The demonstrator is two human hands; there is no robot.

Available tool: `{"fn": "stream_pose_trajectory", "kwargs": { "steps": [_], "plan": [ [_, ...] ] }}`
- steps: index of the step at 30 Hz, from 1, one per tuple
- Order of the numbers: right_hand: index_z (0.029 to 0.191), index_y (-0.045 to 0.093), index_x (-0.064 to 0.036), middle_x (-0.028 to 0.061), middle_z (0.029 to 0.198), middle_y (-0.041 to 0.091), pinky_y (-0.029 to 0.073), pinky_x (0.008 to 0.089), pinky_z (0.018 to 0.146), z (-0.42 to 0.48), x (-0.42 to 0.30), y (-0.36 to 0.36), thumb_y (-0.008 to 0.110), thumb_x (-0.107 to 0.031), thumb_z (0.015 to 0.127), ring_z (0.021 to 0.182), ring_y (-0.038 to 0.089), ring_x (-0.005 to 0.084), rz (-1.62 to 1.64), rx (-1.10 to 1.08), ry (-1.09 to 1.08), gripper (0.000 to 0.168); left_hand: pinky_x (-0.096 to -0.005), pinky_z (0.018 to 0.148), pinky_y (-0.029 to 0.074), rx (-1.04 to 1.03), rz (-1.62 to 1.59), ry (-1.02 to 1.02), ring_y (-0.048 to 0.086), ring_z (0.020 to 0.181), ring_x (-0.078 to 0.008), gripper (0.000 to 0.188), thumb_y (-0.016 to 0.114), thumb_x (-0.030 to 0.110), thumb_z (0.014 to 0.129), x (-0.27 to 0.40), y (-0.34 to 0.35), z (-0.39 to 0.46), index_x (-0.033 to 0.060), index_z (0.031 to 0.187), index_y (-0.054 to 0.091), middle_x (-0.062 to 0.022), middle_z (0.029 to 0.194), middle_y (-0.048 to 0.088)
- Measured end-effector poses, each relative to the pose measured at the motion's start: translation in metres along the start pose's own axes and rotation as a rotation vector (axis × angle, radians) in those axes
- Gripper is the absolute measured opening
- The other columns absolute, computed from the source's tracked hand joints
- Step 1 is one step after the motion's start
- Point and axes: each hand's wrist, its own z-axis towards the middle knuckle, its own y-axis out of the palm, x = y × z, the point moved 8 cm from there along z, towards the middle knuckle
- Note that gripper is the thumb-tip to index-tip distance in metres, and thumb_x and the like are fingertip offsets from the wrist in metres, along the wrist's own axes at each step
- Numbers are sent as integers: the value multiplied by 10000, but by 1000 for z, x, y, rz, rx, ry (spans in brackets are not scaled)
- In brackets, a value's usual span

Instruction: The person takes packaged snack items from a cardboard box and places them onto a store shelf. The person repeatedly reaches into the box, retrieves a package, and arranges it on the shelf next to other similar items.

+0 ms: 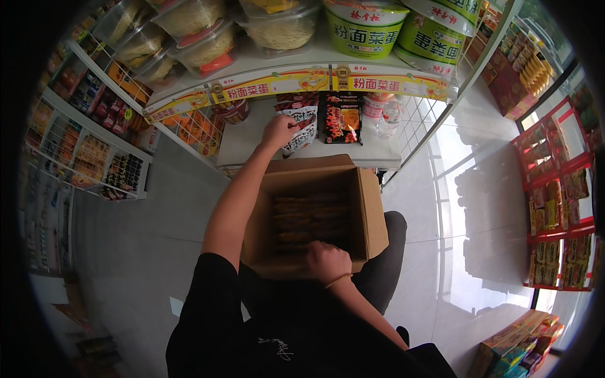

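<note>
Ahead of me on the lower white shelf, my left hand (pixel 280 131) has its fingers curled at the left edge of a white-and-dark food packet (pixel 302 128), which lies at a slant. Beside that packet is a stack of black-and-orange noodle packets (pixel 343 124). An uncovered cardboard box (pixel 375 215) rests at my lap. Inside it, rows of packets (pixel 312 215) stand on edge in shadow. My right hand (pixel 329 260) reaches over the box's near wall, fingers bent down towards the packets. Its fingertips are hard to make out.
An upper shelf with a price strip (pixel 283 85) overhangs the left hand, bearing green noodle tubs (pixel 366 30) and clear bowls (pixel 279 30). A clear plastic cup (pixel 390 119) stands right of the packets. Wire mesh side panels (pixel 427 113) flank the shelf. A red rack (pixel 557 203) is far right.
</note>
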Motion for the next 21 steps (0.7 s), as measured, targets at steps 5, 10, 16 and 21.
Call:
{"fn": "stream_pose_trajectory", "kwargs": {
  "steps": [5, 10, 16, 21],
  "plan": [
    [921, 652, -118, 73, 791, 681, 564, 418, 573, 0, 1, -4, 649, -191, 874, 689, 692, 283, -1, 58, -45, 86, -350, 728, 529, 116, -273, 22, 682, 783, -270, 217, 804, 145, 849, 20, -62, -31, -37, 948, 741, -149, 928, 716],
    [1042, 721, -58, 110, 921, 746, 588, 365, 734, -2, 7, -36, 663, -62, 895, 841, 732, 294, 567, 236, -46, 158, -294, 728, 533, 391, -401, 189, 699, 819, -182, 107, 736, 21, 901, 81, -143, -123, -48, 982, 739, -101, 932, 725],
    [1164, 673, -23, 127, 1069, 714, 566, 289, 762, -4, 0, -110, 626, 63, 906, 957, 702, 200, 745, 451, 3, 276, -289, 688, 548, 279, -188, 218, 703, 787, -164, 133, 745, -19, 866, 136, -176, -214, -4, 996, 766, -71, 926, 735],
    [1211, 659, -31, 119, 1244, 662, 542, 379, 923, 15, -68, -155, 711, -8, 835, 1128, 644, 298, 313, 308, -421, 380, -332, 642, 539, 91, -91, 245, 690, 742, -228, 96, 792, 29, 792, 145, -136, -249, 36, 879, 754, -41, 848, 704]
  ]
}}
